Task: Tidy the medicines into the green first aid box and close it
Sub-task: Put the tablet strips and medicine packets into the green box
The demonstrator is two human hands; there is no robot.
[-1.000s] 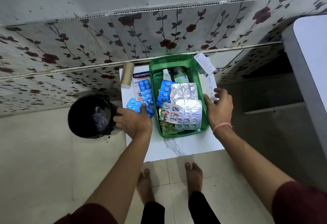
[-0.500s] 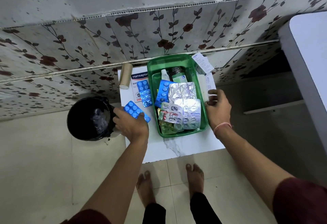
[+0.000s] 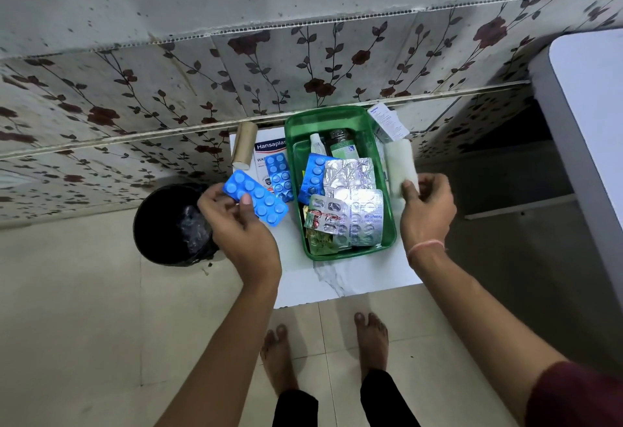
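Note:
The open green first aid box [image 3: 337, 116] stands on a small white table [image 3: 350, 278], holding silver and blue blister strips, a tube and a green bottle. My left hand [image 3: 236, 227] grips a blue tablet strip [image 3: 256, 198], lifted above the table left of the box. My right hand [image 3: 426, 211] pinches the near end of a white gauze roll [image 3: 399, 163] lying right of the box. Another blue strip [image 3: 279, 175] rests on a Hansaplast box [image 3: 266, 150] to the left. A white medicine carton [image 3: 387, 121] leans at the box's far right corner.
A black waste bin [image 3: 168, 224] stands on the floor left of the table. A cardboard tube [image 3: 244, 145] lies at the table's far left corner against the floral tiled wall. A white surface [image 3: 590, 130] juts in at the right. My bare feet are below the table edge.
My left hand has picked the blue strip off the table and raised it. My right hand has shifted from the box's rim to take hold of the gauze roll.

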